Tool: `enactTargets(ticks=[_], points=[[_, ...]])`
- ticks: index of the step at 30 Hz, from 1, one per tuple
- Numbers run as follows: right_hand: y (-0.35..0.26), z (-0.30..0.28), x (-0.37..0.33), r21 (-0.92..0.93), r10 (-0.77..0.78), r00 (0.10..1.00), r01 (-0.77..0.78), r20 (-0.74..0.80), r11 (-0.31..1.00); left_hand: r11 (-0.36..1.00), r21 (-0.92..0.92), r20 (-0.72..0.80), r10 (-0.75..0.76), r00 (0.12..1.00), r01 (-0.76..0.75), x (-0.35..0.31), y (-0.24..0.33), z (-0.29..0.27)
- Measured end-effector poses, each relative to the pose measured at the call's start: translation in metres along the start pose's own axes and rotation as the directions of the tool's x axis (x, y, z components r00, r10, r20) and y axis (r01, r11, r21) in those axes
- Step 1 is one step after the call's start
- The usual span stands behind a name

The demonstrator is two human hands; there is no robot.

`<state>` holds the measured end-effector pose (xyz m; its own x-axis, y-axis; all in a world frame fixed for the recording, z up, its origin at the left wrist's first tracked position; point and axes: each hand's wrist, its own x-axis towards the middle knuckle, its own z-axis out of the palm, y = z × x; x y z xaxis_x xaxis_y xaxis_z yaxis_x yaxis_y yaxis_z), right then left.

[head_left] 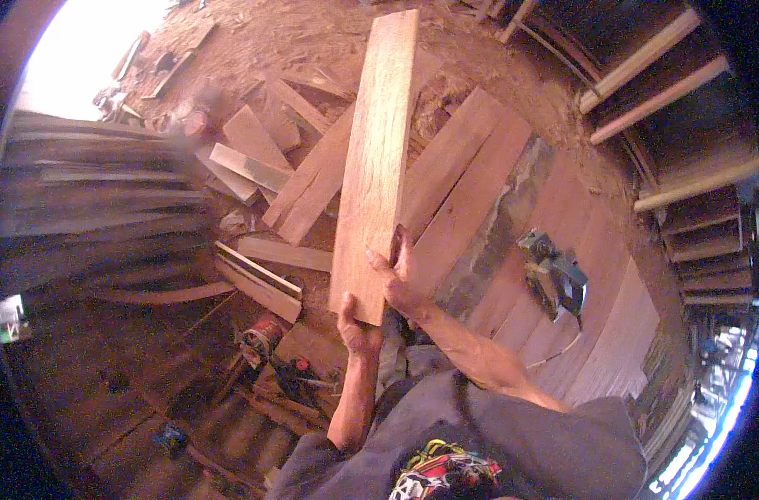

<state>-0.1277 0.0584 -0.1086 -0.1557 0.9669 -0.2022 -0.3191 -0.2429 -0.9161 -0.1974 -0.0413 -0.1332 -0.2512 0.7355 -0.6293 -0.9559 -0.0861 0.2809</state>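
One plank (374, 158) runs out toward 12 o'clock, the left hand (361, 335) closed on its near end, the right hand (404, 290) closed on its right edge. Best gripped firmly at both points, far end level, clear of the power tool (553, 271) at 3 o'clock.

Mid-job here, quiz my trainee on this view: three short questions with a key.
1. Multiple choice: what do the left hand and right hand both hold?
A) a coil of rope
B) a long wooden board
C) a paint roller
2. True or false: the green power tool sits on planks right of that board.
3. Which hand holds the board farther from its near end?
Key: 1 B; 2 true; 3 right hand.
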Motion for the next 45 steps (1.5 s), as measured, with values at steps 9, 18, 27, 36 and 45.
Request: enactTargets(ticks=[9,18,27,36,45], points=[[-0.072,-0.038,-0.030,-0.800,0.082,0.993,0.021,0.087,0.600,0.848,0.504,0.343,-0.022,0.939,-0.164,0.013,-0.047,0.000],[-0.166,-0.061,-0.087,-0.252,0.082,0.892,0.037,0.445,0.967,0.908,0.407,0.236,0.004,0.972,-0.102,-0.074,-0.079,0.086],[-0.233,-0.037,-0.123,-0.595,-0.408,0.813,0.582,0.415,0.554,0.980,0.190,0.459,-0.138,0.878,0.055,-0.132,-0.050,0.177],[-0.288,-0.007,-0.111,-0.698,-0.404,0.843,0.527,0.355,0.485,0.990,0.087,0.654,-0.138,0.744,0.108,-0.143,-0.028,0.211],[-0.295,-0.008,-0.108,-0.673,-0.456,0.804,0.579,0.381,0.460,0.970,0.037,0.758,-0.185,0.625,0.242,-0.143,-0.027,0.221]])
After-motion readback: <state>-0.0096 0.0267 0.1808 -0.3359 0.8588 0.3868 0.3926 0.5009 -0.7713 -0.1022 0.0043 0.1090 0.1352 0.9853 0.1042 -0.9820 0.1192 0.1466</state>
